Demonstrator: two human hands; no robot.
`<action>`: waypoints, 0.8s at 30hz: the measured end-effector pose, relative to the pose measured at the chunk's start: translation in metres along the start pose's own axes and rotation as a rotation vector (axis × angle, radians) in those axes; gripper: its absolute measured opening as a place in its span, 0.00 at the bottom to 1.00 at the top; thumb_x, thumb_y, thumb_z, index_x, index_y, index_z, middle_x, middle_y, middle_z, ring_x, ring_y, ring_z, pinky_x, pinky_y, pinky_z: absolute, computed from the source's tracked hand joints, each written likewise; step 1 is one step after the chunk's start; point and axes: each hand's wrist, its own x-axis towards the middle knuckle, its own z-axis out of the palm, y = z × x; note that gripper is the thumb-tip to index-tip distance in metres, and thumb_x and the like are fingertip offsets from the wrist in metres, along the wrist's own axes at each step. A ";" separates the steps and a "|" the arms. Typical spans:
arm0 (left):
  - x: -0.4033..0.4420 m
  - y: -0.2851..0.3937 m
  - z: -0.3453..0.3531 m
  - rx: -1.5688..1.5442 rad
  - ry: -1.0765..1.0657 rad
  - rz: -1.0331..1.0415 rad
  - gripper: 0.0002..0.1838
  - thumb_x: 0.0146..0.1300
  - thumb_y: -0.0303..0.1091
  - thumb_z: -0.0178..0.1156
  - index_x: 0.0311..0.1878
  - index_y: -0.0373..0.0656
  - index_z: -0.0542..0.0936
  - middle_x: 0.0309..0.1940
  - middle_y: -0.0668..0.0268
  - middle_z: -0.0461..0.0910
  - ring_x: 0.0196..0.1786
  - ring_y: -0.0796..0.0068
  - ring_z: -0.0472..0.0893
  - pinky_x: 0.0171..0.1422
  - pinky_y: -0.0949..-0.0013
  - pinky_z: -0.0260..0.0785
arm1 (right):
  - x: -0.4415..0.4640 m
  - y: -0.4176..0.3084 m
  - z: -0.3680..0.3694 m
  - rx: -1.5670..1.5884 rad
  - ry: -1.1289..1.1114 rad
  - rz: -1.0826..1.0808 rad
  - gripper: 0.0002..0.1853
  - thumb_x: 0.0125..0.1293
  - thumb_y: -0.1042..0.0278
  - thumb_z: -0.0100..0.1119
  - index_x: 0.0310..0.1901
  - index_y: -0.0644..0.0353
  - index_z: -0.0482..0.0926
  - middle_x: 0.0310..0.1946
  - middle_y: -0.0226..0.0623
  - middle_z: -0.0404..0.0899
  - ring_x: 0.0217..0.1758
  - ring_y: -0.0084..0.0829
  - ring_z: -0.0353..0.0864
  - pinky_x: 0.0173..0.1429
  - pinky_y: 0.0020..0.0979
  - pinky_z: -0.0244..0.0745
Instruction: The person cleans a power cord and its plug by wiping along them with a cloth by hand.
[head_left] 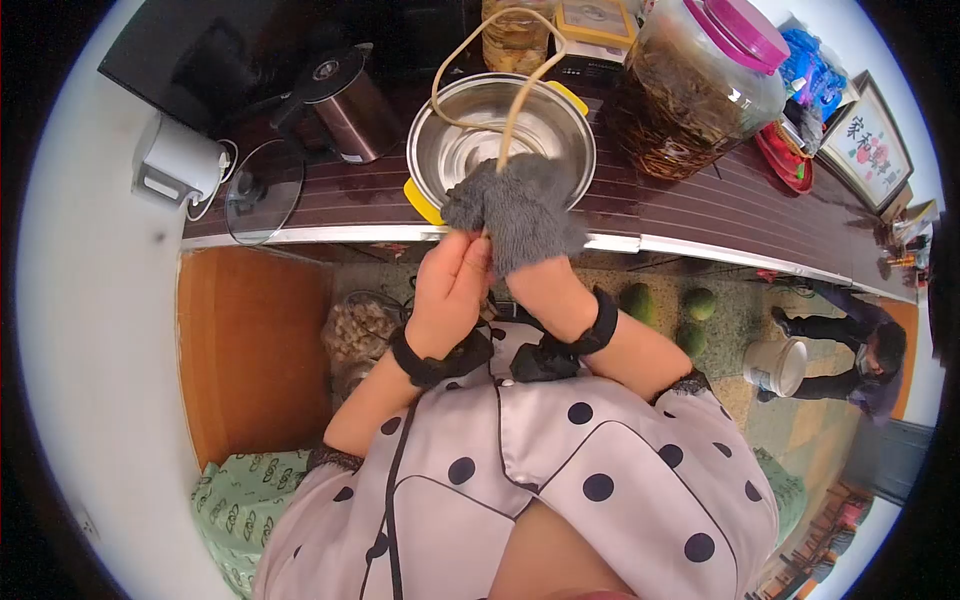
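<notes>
A dark grey cloth is bunched over my right hand, which hides most of the fingers. The cloth is closed around a thin beige tube that rises from it and loops up over a steel pot with yellow handles. My left hand is just left of the cloth, its thumb and fingers pinched together. It seems to grip the tube's lower end, though the fingers mostly cover that spot. The pot stands on the dark counter behind both hands, with part of the tube hanging inside it.
A glass lid and an electric kettle stand left of the pot. To its right is a big jar with a pink lid. Below the counter are green melons; further right, a person sits by a white bucket.
</notes>
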 end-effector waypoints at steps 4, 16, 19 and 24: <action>0.004 0.005 0.001 0.012 -0.005 0.088 0.10 0.71 0.35 0.45 0.39 0.39 0.70 0.22 0.74 0.66 0.22 0.87 0.62 0.25 0.81 0.56 | 0.008 0.004 -0.011 0.418 -0.211 0.142 0.15 0.52 0.73 0.51 0.43 0.62 0.75 0.41 0.50 0.75 0.48 0.47 0.73 0.53 0.41 0.67; -0.005 0.002 0.015 0.302 -0.231 0.192 0.08 0.67 0.32 0.49 0.37 0.36 0.73 0.23 0.65 0.72 0.24 0.75 0.72 0.29 0.73 0.64 | -0.027 0.033 -0.007 0.228 -0.442 0.141 0.06 0.41 0.66 0.60 0.21 0.58 0.79 0.24 0.43 0.77 0.30 0.39 0.80 0.32 0.37 0.72; -0.004 0.005 0.010 0.325 -0.285 0.139 0.06 0.63 0.31 0.52 0.38 0.38 0.73 0.25 0.54 0.75 0.29 0.54 0.76 0.32 0.62 0.66 | -0.013 0.035 -0.011 0.806 -0.168 0.446 0.12 0.48 0.71 0.57 0.36 0.63 0.76 0.32 0.46 0.77 0.37 0.43 0.79 0.42 0.37 0.73; 0.000 0.002 0.006 0.341 -0.382 0.124 0.08 0.64 0.33 0.52 0.39 0.37 0.72 0.24 0.56 0.73 0.28 0.58 0.75 0.32 0.63 0.65 | 0.012 0.034 -0.032 0.370 0.033 0.101 0.15 0.55 0.74 0.54 0.45 0.64 0.73 0.36 0.46 0.76 0.41 0.45 0.77 0.48 0.37 0.72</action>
